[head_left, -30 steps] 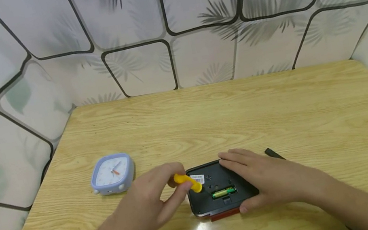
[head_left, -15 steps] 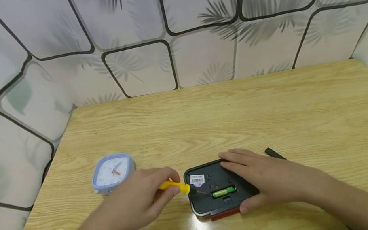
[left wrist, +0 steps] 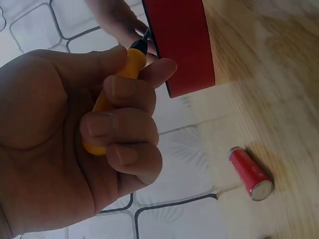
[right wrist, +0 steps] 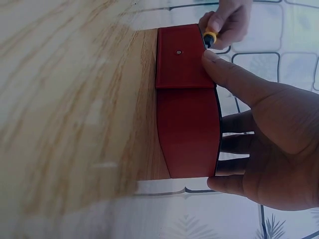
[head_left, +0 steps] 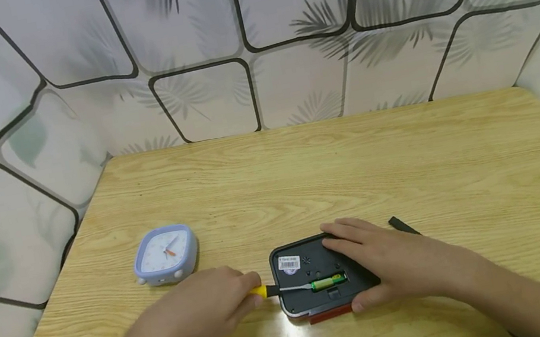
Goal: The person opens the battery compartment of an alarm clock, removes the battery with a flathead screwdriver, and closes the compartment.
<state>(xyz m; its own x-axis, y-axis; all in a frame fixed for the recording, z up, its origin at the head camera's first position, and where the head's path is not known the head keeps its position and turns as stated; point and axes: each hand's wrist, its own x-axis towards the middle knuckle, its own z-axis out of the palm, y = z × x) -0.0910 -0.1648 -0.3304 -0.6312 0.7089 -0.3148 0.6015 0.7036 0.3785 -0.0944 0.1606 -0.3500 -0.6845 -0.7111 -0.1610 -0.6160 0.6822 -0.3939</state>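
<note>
A black-backed device with red sides (head_left: 299, 302) lies back up on the table. Its open battery compartment holds a green battery (head_left: 328, 281). My left hand (head_left: 208, 309) grips the yellow handle of a screwdriver (left wrist: 130, 64), fingers curled round it. The screwdriver's metal shaft (head_left: 295, 288) lies low over the back, its tip at the battery's left end; whether it touches is too small to tell. My right hand (head_left: 389, 262) rests on the device's right part, fingers extended over the back and thumb at the near edge, also seen in the right wrist view.
A light-blue alarm clock (head_left: 165, 254) stands left of the device. A small black strip (head_left: 402, 226) lies beyond my right hand, partly hidden by it. In the left wrist view a red battery-like cylinder (left wrist: 250, 174) lies on the table. A patterned wall (head_left: 214, 100) rises behind the table.
My left hand has drawn back leftward and lowered the screwdriver from a steeper tilt to nearly flat, its tip at the battery's left end. My right hand and the device stay put.
</note>
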